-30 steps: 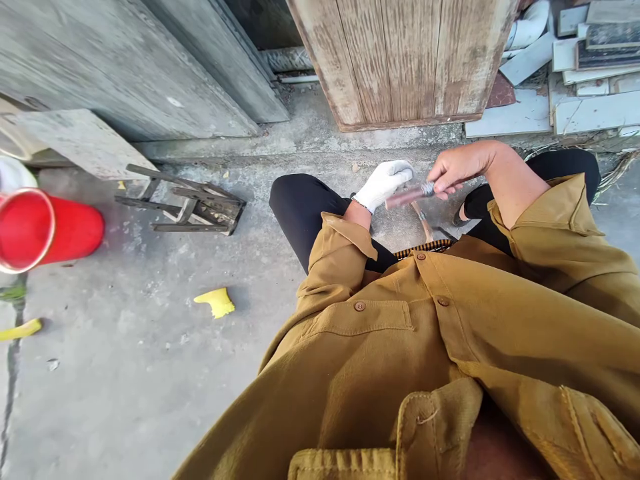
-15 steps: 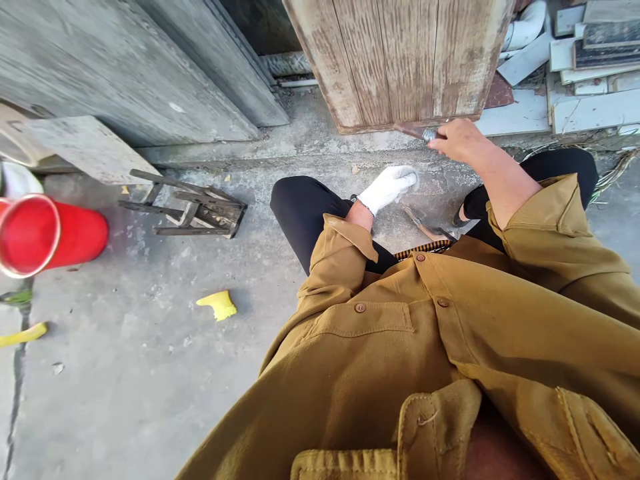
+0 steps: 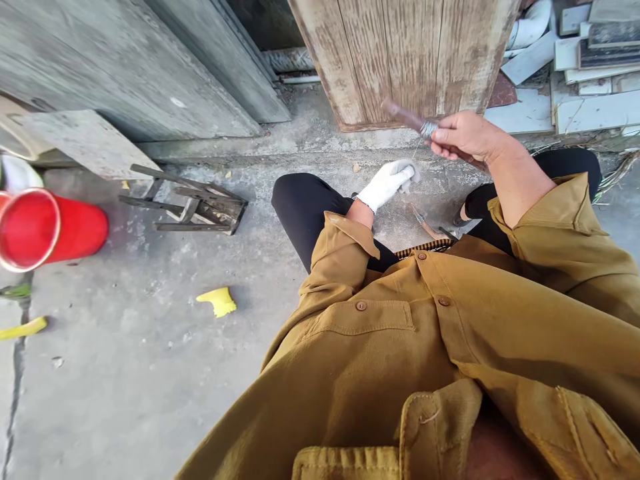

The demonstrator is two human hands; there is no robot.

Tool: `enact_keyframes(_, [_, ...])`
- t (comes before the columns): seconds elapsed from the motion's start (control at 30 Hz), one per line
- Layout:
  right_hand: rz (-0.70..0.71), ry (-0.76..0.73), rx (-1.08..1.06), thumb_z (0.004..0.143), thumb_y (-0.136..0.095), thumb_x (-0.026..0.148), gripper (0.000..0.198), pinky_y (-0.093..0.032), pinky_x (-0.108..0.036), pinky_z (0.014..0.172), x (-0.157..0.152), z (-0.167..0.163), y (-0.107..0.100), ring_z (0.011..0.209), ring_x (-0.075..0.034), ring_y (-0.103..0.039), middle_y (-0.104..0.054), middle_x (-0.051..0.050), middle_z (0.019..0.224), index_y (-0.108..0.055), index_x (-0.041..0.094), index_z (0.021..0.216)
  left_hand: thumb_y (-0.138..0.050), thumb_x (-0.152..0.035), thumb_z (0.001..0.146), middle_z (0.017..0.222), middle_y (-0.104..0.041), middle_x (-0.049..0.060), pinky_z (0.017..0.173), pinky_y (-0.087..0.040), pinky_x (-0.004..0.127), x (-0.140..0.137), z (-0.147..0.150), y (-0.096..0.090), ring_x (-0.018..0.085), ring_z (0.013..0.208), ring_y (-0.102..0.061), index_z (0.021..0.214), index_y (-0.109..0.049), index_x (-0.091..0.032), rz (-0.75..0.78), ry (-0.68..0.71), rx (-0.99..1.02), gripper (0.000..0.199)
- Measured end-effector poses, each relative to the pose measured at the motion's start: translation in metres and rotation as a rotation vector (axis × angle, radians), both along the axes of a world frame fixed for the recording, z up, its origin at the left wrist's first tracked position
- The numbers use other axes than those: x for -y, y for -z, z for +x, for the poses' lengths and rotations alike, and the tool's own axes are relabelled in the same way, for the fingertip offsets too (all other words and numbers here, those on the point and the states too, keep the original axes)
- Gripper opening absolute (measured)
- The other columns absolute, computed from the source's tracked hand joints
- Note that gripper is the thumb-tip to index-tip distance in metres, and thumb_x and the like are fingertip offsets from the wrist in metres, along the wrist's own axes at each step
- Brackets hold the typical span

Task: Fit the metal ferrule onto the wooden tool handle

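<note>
My bare right hand is closed round a brown wooden handle with silvery wire wound about it. The handle's free end points to the upper left, over the lower part of a planked wooden panel. From the winding, a thin strand runs down to my left hand, which wears a white glove. Its fingers are closed on that wire strand, low over the concrete between my knees. Below it lies a tool with a brownish handle, its kind unclear and partly hidden by my body.
The planked wooden panel leans ahead, with stacked boards and tiles to its right. To the left are grey boards, a small wooden stool on its side, a red bucket and a yellow scrap.
My right hand has turned and risen slightly, tilting the handle up. The strand between my hands now shows taut. My gloved left hand has barely moved.
</note>
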State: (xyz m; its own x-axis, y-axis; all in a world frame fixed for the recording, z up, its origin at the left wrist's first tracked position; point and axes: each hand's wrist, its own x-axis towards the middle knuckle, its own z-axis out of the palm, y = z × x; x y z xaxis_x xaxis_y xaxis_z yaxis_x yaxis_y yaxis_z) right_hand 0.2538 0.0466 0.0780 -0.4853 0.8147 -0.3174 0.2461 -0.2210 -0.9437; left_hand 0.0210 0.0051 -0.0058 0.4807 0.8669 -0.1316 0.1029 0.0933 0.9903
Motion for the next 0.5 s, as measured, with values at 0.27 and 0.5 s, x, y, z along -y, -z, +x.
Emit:
enact_keyframes(0.27, [0.142,0.078,0.638,0.107,-0.072,0.027,0.035,-0.044,-0.029,0.067,-0.017,-0.004,0.021,0.065,-0.013,-0.055,-0.065,-0.006,0.069,-0.064,0.015,0.075,-0.076,-0.049,0.096,0.076,-0.073,0.008,0.065,-0.054,0.037,0.004,-0.002,-0.004,0.017,0.061,-0.062,0.083,-0.073,-0.024,-0.016,0.105,0.009,0.028])
enact_keyframes(0.5, [-0.086,-0.914,0.752,0.086,-0.086,0.065,0.050,-0.044,-0.029,0.065,-0.010,0.001,0.022,0.061,-0.014,-0.056,-0.063,-0.001,0.067,-0.073,0.017,0.076,-0.078,-0.029,0.083,0.065,-0.064,0.001,0.054,-0.038,0.024,0.003,-0.002,-0.009,0.007,0.052,-0.045,0.070,-0.065,-0.015,-0.137,0.190,-0.054,0.024])
